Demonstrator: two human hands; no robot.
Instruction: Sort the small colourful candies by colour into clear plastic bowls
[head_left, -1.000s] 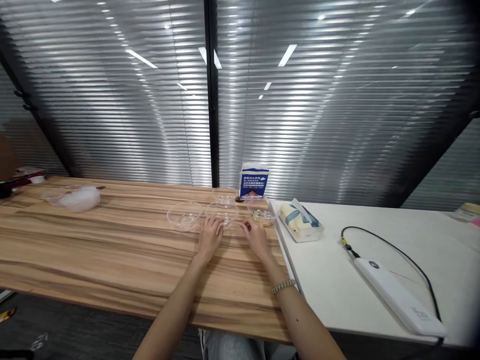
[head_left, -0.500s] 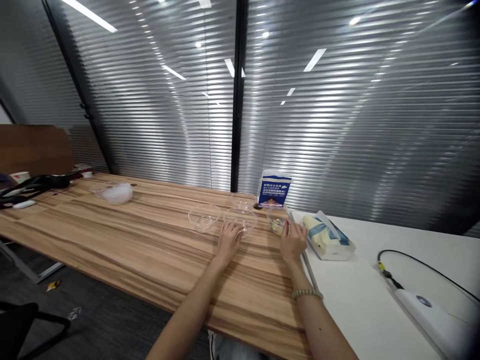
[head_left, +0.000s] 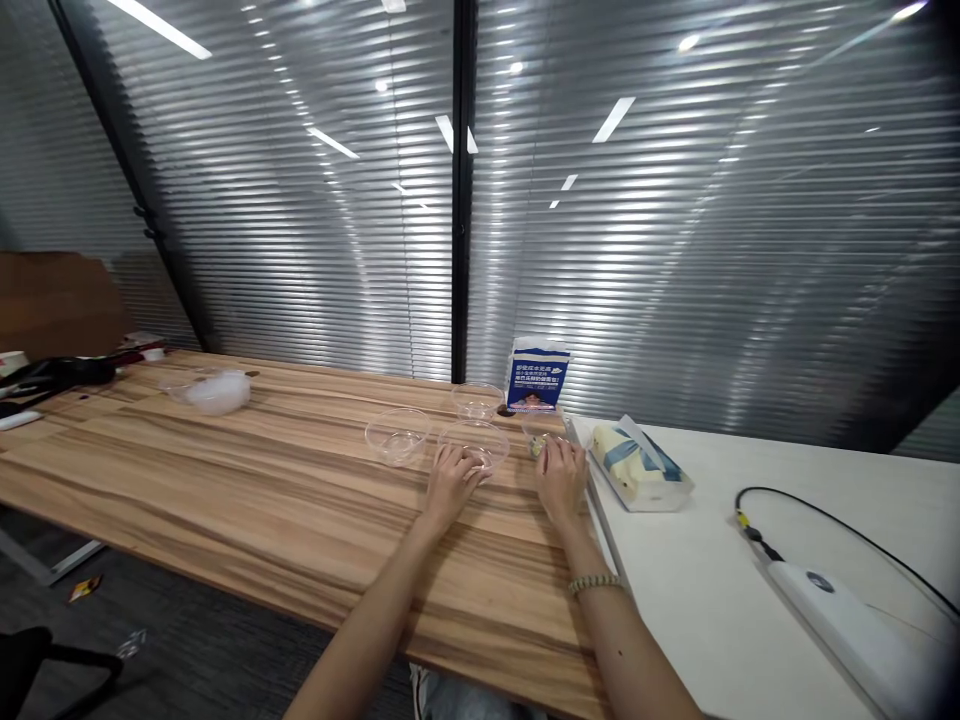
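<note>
My left hand has its fingers closed at the near rim of a clear plastic bowl on the wooden table. To the right, my right hand, with a beaded bracelet at the wrist, reaches over another clear bowl. Small yellowish pieces lie in that bowl. My right fingers are bunched and partly hidden, so what they pinch cannot be made out. Two more clear bowls stand close by, a left bowl and a rear bowl.
Behind the right-hand bowl stands a blue and white packet. A tissue pack and a white device with a black cable lie on the white table. More clear plastic containers are at the left.
The view has turned slightly to the right. My right hand has moved a little left, farther over the bowl with the yellowish pieces. My left hand stays at its bowl's rim.
</note>
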